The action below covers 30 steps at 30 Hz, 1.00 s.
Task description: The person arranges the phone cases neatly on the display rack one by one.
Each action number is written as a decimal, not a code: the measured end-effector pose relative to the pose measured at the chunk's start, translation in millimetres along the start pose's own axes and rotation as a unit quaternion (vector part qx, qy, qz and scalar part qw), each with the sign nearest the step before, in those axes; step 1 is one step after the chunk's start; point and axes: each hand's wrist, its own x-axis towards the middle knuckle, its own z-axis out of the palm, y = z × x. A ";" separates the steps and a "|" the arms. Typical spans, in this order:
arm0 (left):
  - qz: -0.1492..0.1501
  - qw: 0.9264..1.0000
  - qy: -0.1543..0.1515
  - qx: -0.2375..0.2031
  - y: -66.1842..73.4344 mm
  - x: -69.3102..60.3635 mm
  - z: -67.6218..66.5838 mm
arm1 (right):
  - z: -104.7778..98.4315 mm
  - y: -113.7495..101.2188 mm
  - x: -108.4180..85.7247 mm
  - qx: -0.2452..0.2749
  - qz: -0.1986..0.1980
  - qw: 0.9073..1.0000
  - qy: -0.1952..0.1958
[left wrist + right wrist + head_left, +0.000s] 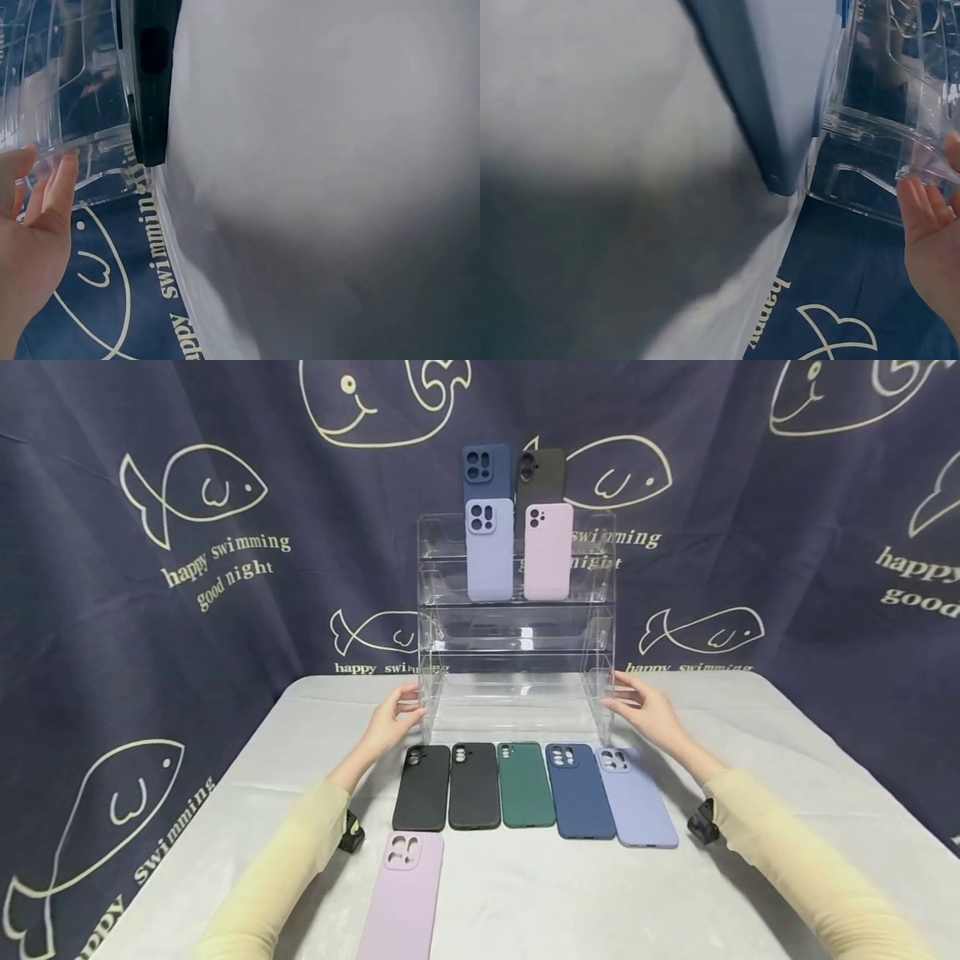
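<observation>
A clear tiered acrylic display rack [517, 627] stands at the back of the table. My left hand [393, 718] grips its left side near the bottom, thumb in front and fingers behind. On the opposite side my right hand [647, 706] holds the rack's lower edge in the same way. In the rack's upper tiers stand a dark blue phone case [487, 477], a dark grey phone case [551, 477], a light blue phone case [490, 560] and a pink phone case [547, 560]. The wrist views show the fingers at the clear side panels.
In front of the rack lies a row: two black phone cases [475, 789], a green phone case [527, 789], a dark blue phone case [583, 797] and a lavender-blue phone case [641, 802]. Nearer is a lilac phone case [401, 902]. A patterned navy curtain [225, 693] hangs behind.
</observation>
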 end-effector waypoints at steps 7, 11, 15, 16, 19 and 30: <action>-0.032 0.999 0.026 -0.013 -2.9 -16.9 -13.1 | 17.4 4.0 2.6 0.034 -0.025 0.999 0.003; -0.058 0.997 0.029 -0.033 5.4 -31.2 -22.5 | 23.2 6.4 3.7 0.040 -0.034 0.999 0.012; -0.062 0.997 0.014 -0.045 25.1 -47.0 -34.3 | 24.4 8.8 5.5 0.032 -0.038 0.999 0.021; -0.060 0.997 0.008 -0.039 26.3 -49.9 -36.4 | 23.7 9.4 5.6 0.031 -0.039 0.999 0.023; -0.050 0.999 -0.015 -0.010 28.4 -56.7 -38.3 | 20.4 11.8 4.8 0.025 -0.046 0.998 0.029; 0.018 0.981 -0.148 0.121 18.0 -75.0 -27.6 | 11.5 22.8 1.1 -0.011 -0.068 0.997 0.043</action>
